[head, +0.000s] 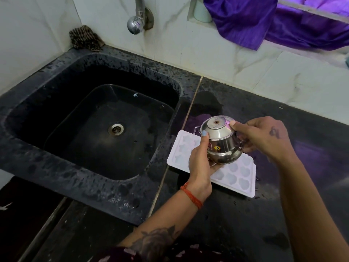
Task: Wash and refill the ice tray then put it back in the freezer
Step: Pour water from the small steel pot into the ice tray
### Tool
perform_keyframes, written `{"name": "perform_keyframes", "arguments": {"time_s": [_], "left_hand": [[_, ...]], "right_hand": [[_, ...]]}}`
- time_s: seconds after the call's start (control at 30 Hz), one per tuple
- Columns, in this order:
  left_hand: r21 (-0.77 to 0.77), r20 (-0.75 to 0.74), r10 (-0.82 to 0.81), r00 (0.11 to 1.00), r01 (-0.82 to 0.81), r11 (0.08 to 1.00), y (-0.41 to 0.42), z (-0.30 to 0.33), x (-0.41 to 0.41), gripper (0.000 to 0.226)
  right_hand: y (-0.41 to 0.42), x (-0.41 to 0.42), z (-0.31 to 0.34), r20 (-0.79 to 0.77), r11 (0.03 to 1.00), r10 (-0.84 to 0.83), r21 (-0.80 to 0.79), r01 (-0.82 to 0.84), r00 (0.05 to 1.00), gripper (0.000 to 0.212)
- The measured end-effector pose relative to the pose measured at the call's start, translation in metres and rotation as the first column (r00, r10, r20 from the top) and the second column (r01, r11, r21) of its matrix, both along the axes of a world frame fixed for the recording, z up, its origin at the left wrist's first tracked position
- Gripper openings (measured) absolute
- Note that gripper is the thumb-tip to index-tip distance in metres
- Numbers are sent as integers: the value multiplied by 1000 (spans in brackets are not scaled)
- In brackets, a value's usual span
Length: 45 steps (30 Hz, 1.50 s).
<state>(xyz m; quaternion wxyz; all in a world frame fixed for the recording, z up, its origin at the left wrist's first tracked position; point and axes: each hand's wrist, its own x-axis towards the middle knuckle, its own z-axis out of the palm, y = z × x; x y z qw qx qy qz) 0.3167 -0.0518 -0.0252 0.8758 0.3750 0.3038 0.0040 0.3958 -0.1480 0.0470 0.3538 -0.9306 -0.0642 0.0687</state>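
I see the kettle (221, 146) as polished steel, mirror-bright, with a small round sticker on its side. Ice tray (239, 173) looks like white matt plastic, smooth. Worktop (264, 214) is black polished stone, glossy, wet in spots. Sink (56, 161) is dark speckled stone, duller, with a bright metal drain ring (115, 129). Tap (135, 25) is chromed metal. Wall tiles (207, 53) are glossy white marble-look. Purple cloth (264, 21) has a satin sheen.

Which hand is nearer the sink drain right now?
The left hand. It holds the steel kettle on the side facing the sink, closer to the drain. The right hand grips the kettle's far side, farther over the counter.
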Motion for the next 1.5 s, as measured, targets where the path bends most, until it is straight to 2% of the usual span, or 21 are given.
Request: {"name": "perform_keyframes", "arguments": {"time_s": [0.4, 0.5, 0.67, 0.8, 0.87, 1.2, 1.5], "left_hand": [[-10, -33, -29, 999, 29, 1000, 8, -4, 3, 51], [27, -16, -16, 1000, 16, 999, 7, -4, 5, 42], [95, -47, 27, 999, -22, 995, 5, -2, 8, 61], [117, -63, 35, 997, -27, 993, 2, 2, 8, 41], [107, -57, 19, 998, -13, 994, 0, 3, 8, 39], [28, -46, -73, 996, 75, 997, -17, -1, 9, 48], [-5, -78, -76, 994, 76, 997, -25, -8, 8, 52]], "right_hand": [[7, 3, -2, -2, 999, 10, -50, -10, 1000, 42], [6, 5, -4, -48, 1000, -10, 0, 10, 999, 41], [0, 3, -7, -147, 988, -46, 139, 67, 988, 33], [-8, 3, -9, -190, 968, -74, 221, 116, 979, 34], [-11, 2, -8, -183, 966, -82, 225, 123, 980, 33], [-23, -5, -5, -64, 992, -102, 71, 106, 993, 37], [-26, -8, 0, 17, 993, -59, -103, 60, 998, 44]]}}
